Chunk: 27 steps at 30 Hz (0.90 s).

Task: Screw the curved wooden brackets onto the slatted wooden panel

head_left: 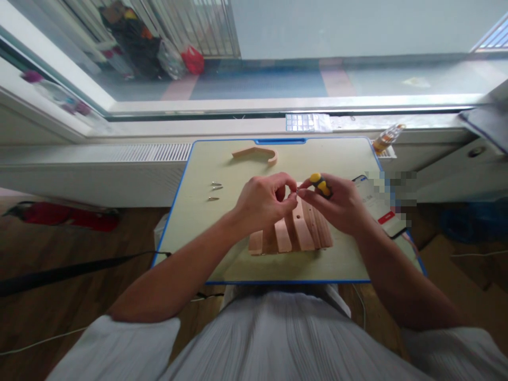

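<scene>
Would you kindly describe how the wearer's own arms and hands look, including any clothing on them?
The left hand and right hand are both ungloved, with no watch or bracelet visible at either wrist. The forearms are uncovered below loose, short white fabric sleeves, which match a white shirt with fine vertical ribbing or creases.

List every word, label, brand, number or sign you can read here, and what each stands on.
No text is legible.
Phone at the right of the table: faint screen marks and a red block, too small and blurred to read; part is pixelated.
Gridded packet on the windowsill: any lettering is too blurred.
Yellow-and-black handle in the right hand: no readable marking.
</scene>
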Each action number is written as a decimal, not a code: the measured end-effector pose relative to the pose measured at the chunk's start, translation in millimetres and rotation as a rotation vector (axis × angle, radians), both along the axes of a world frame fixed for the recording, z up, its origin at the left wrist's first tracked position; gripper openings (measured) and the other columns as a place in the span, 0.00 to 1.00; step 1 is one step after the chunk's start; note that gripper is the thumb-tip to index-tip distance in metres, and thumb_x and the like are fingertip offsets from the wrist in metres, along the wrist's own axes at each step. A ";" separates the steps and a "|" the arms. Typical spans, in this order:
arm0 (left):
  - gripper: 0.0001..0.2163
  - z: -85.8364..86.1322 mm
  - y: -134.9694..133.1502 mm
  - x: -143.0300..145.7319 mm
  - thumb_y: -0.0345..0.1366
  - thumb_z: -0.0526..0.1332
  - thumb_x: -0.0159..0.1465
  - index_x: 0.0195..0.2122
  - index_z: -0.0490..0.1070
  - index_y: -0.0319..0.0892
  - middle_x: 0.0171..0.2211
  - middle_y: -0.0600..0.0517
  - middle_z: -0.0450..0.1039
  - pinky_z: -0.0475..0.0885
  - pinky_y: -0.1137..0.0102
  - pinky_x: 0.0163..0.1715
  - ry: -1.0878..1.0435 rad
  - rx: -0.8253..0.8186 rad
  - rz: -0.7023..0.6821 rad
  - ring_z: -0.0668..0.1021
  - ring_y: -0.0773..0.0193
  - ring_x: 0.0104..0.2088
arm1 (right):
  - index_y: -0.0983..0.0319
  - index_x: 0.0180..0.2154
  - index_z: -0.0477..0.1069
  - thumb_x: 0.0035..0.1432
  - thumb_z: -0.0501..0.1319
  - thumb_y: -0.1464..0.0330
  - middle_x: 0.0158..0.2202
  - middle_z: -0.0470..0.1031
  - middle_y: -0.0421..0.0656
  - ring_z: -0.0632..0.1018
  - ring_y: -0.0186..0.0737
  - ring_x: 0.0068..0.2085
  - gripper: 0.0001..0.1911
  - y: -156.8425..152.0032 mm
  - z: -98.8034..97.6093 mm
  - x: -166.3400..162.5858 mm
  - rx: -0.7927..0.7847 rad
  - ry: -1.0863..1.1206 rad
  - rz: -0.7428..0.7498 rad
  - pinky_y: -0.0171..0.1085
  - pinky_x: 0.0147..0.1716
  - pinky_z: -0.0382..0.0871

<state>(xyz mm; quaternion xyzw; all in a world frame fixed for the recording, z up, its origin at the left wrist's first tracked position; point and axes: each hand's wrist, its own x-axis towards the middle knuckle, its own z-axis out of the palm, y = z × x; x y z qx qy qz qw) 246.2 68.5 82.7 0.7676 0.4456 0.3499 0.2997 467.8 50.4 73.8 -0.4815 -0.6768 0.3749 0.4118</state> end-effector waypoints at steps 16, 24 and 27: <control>0.08 -1.4 -1.7 -3.0 0.38 0.67 0.70 0.44 0.86 0.42 0.28 0.54 0.79 0.65 0.71 0.29 0.065 0.101 -0.031 0.73 0.67 0.27 | 0.60 0.33 0.80 0.70 0.68 0.56 0.25 0.68 0.36 0.66 0.36 0.29 0.16 -6.0 1.1 -6.4 0.111 -0.128 -0.119 0.38 0.30 0.60; 0.09 -6.4 -4.4 -2.2 0.36 0.66 0.71 0.44 0.86 0.41 0.26 0.56 0.77 0.66 0.71 0.30 -0.030 -0.012 -0.058 0.73 0.69 0.26 | 0.58 0.40 0.85 0.64 0.74 0.59 0.29 0.79 0.37 0.73 0.36 0.29 0.10 -10.4 -4.6 -9.1 0.160 -0.090 -0.151 0.37 0.31 0.66; 0.10 -6.7 -6.2 -5.5 0.39 0.67 0.71 0.46 0.88 0.42 0.25 0.56 0.77 0.65 0.70 0.29 -0.008 -0.073 -0.076 0.72 0.68 0.25 | 0.57 0.37 0.82 0.66 0.71 0.59 0.25 0.76 0.36 0.70 0.35 0.26 0.09 -11.9 -11.5 -6.0 0.169 -0.153 -0.179 0.37 0.28 0.65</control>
